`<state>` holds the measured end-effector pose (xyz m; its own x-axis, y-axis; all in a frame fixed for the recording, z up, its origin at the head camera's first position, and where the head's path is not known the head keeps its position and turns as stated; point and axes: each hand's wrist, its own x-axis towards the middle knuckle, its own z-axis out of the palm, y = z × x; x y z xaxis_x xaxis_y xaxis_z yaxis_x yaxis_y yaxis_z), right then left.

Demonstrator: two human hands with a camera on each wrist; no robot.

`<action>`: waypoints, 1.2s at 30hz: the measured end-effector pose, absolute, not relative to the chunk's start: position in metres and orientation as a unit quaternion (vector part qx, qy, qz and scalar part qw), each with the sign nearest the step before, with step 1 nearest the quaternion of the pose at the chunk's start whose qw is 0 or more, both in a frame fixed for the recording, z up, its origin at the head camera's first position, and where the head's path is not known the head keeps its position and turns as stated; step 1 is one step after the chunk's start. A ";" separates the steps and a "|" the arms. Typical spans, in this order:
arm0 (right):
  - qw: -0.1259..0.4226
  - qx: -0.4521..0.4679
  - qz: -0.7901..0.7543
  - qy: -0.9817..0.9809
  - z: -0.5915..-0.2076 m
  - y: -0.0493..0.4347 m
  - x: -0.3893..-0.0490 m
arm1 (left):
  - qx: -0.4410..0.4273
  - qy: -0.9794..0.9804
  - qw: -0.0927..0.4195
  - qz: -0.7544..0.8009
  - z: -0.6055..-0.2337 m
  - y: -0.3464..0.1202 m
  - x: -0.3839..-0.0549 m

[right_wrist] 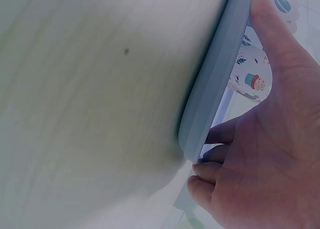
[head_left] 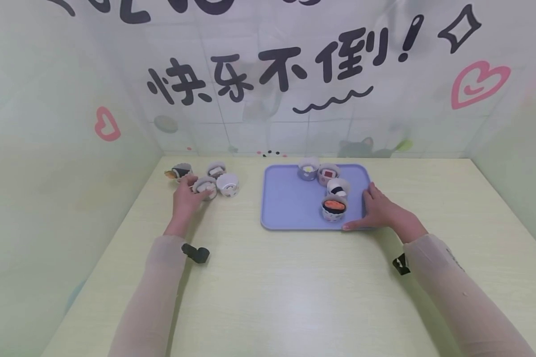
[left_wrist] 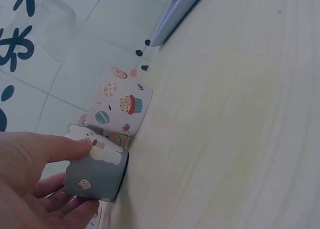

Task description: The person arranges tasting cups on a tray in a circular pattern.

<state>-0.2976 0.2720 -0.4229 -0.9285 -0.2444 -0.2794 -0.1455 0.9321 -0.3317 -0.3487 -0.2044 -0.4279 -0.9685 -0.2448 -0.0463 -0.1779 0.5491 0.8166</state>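
Note:
In the head view my left hand [head_left: 187, 201] holds a paper cupcake cup [head_left: 211, 192] with a whitish piece inside, at the table's far left. In the left wrist view the thumb and fingers pinch this grey, bear-printed cup [left_wrist: 95, 175]. Right beside it stands a white cup with cupcake prints [left_wrist: 117, 106]. My right hand [head_left: 381, 210] grips the near right corner of a lavender-blue tray [head_left: 290, 198], thumb along its front edge. The right wrist view has the fingers hooked at the tray rim [right_wrist: 212, 89]. A cup with an orange-topped sushi piece [head_left: 334, 207] sits near that thumb.
On the tray's right half are further cups, one with black-banded white sushi [head_left: 337, 189], one with a red-centred piece [head_left: 328, 173], one with a yellow-centred piece [head_left: 308, 169]. Left of the tray stand cups with a dark piece [head_left: 181, 171] and a white piece [head_left: 216, 170]. A printed curtain [head_left: 268, 134] hangs behind.

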 end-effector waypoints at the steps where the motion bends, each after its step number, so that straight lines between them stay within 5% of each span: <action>1: 0.160 -0.101 -0.154 0.970 -0.423 0.272 -0.298 | 0.121 -0.879 0.036 -0.459 -0.427 -0.205 -0.348; 36: 0.164 -0.101 -0.155 0.969 -0.421 0.271 -0.297 | 0.040 -0.862 0.051 -0.503 -0.390 -0.186 -0.329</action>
<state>-0.2967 0.2706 -0.4213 -0.9255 -0.2470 -0.2870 -0.1453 0.9316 -0.3333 -0.3286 -0.1856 -0.3902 -0.9916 -0.1205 0.0472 -0.0180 0.4902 0.8714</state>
